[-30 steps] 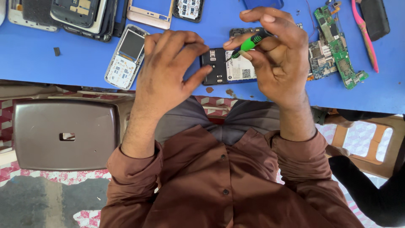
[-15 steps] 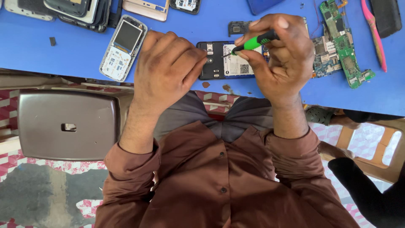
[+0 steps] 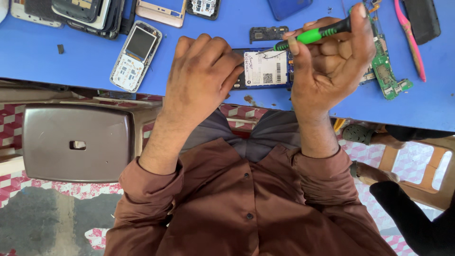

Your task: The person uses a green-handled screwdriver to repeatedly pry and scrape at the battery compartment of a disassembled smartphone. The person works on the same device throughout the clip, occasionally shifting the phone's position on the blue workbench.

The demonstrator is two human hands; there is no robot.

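An opened phone (image 3: pixel 263 69) with a white label on its battery lies on the blue table (image 3: pixel 71 61) near its front edge. My left hand (image 3: pixel 201 78) rests on the phone's left end, fingers pressing it down. My right hand (image 3: pixel 329 59) grips a green-handled screwdriver (image 3: pixel 313 34), whose tip hovers over the phone's upper right part. A small black phone part (image 3: pixel 268 33) lies just beyond the phone.
A keypad phone without its cover (image 3: pixel 135 56) lies to the left; several stacked phones (image 3: pixel 90 14) sit at the far left. Green circuit boards (image 3: pixel 386 66), pink tweezers (image 3: pixel 410 38) and a black case (image 3: pixel 422 19) lie on the right. A grey stool (image 3: pixel 78 142) stands below left.
The view has shifted, so table and phone sit lower in frame. My right hand has lifted and turned, raising the screwdriver's handle; my left hand stays on the phone.
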